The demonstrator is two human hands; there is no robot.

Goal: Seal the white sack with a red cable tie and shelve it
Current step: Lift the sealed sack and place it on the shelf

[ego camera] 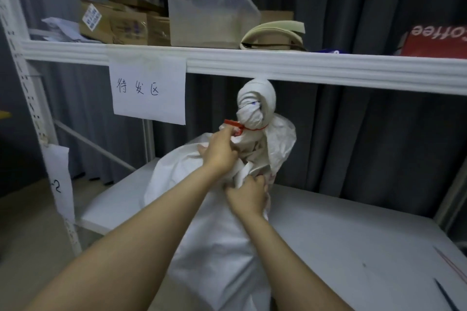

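The white sack stands on the lower shelf board of a white rack. Its neck is twisted and rolled into a knob just under the upper shelf rail. A red cable tie circles the neck below the knob, its tail sticking out to the left. My left hand grips the sack fabric right under the tie, fingers touching the tie's tail. My right hand clutches a bunch of sack fabric lower down, on the sack's right side.
The upper shelf rail sits close above the sack's knob and carries cardboard boxes, a clear plastic bin, a tape roll and a red box. A handwritten paper label hangs from the rail. Dark curtains hang behind.
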